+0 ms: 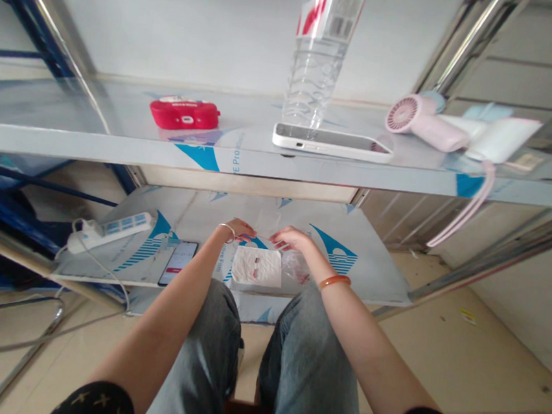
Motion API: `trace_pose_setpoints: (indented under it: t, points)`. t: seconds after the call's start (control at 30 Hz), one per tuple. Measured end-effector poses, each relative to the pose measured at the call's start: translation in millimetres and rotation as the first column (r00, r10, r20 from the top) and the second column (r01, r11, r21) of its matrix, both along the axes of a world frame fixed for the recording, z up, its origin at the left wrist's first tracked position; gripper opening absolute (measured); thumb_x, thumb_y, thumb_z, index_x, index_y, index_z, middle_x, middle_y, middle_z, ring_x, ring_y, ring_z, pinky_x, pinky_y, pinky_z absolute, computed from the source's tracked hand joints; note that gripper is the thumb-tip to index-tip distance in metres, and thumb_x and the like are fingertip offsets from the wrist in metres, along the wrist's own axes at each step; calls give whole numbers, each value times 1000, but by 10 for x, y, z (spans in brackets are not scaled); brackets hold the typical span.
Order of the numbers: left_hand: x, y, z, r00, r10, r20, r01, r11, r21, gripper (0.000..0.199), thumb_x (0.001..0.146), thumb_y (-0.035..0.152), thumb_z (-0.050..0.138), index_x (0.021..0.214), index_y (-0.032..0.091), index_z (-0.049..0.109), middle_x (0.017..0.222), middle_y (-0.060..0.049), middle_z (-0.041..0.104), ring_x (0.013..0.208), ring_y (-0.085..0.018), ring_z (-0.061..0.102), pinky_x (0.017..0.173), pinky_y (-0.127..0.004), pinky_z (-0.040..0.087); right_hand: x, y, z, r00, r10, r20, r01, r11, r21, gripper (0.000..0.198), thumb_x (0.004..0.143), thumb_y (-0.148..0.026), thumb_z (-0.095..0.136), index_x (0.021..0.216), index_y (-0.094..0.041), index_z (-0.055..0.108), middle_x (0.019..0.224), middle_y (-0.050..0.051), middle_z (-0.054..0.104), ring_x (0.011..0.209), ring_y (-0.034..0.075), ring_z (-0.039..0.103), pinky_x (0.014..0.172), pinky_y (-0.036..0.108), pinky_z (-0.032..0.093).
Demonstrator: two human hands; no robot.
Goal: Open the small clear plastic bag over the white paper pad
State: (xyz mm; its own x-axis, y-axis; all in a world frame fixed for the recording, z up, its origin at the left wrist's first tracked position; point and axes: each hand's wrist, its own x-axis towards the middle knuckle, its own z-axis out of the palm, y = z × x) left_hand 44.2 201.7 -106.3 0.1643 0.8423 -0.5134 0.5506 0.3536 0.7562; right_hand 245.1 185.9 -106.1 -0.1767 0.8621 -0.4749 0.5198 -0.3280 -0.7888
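Near the middle of the frame, your left hand (239, 230) and your right hand (291, 238) were close together above the lower shelf (373, 262), and both pinched, with narrow fingers, the top edge of a thin clear plastic bag (268, 224), which is hard to see against the shelf. Just below your hands, a white pad (257, 267) with a small reddish mark lay flat on the shelf, and another crumpled clear bag (295, 266) lay just beside it on the right, near your right wrist. To the left of the pad, a dark phone (178, 263) lay with its screen lit, and farther left was a white power strip (110, 229) with its cable. On the upper shelf (91, 144), across the top of the frame, stood a clear water bottle (315, 74) touching a white phone (332, 142); a red case (184, 113) lay to the left and a pink handheld fan (423, 122) to the right.
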Motion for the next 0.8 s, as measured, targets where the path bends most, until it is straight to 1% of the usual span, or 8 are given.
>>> trace_pose_setpoints:
  t: [0.2, 0.33, 0.43, 0.5, 0.6, 0.7, 0.8]
  points:
    - [11, -14, 51, 996, 4, -85, 4, 996, 94, 17, 72, 19, 67, 87, 14, 72, 90, -6, 73, 83, -16, 67, 58, -17, 44, -10, 19, -14, 999, 1, 44, -2, 1000, 28, 10, 75, -8, 62, 77, -12, 72, 87, 9, 72, 67, 15, 63, 55, 21, 42]
    - [17, -19, 75, 993, -5, -121, 21, 991, 130, 15, 73, 18, 65, 84, 12, 72, 88, -8, 73, 81, -16, 66, 56, -17, 42, -19, 14, -1, 998, 13, 68, -15, 999, 36, 12, 77, -9, 60, 79, -11, 72, 91, 9, 72, 68, 15, 63, 54, 21, 41]
    - [9, -12, 65, 991, -16, -134, 34, 990, 138, 14, 73, 19, 65, 83, 13, 73, 86, -7, 73, 81, -16, 66, 54, -17, 41, -29, -7, 28, 995, 21, 96, -25, 999, 42, 11, 76, -9, 60, 79, -12, 71, 90, 9, 72, 70, 15, 62, 52, 20, 40]
    - [1, -5, 46, 992, -30, -121, 46, 991, 127, 14, 72, 20, 65, 82, 14, 73, 86, -6, 73, 82, -16, 66, 54, -17, 40, -37, -25, 55, 991, 27, 131, -32, 999, 39, 10, 76, -10, 61, 78, -13, 71, 89, 9, 72, 70, 15, 62, 51, 19, 39]
    - [-6, 7, 9, 994, -84, -63, 90, 991, 103, 15, 72, 22, 64, 82, 15, 73, 89, -5, 73, 83, -15, 66, 54, -17, 40, -49, -52, 95, 983, 39, 182, -46, 998, 33, 10, 77, -12, 61, 80, -13, 71, 89, 8, 71, 70, 15, 62, 51, 20, 39]
    - [2, 25, -21, 990, -140, -23, 142, 986, 90, 16, 72, 24, 64, 84, 15, 72, 92, -5, 73, 83, -15, 65, 55, -16, 39, -60, -71, 124, 981, 40, 187, -49, 998, 42, 12, 78, -13, 60, 83, -11, 70, 91, 9, 71, 73, 15, 62, 52, 20, 39]
    - [17, 44, -35, 988, -153, -27, 155, 983, 104, 18, 70, 25, 67, 84, 16, 72, 90, -5, 73, 83, -15, 66, 56, -16, 40, -63, -74, 134, 980, 34, 194, -49, 996, 75, 13, 79, -17, 60, 85, -12, 70, 95, 9, 71, 77, 15, 62, 54, 21, 38]
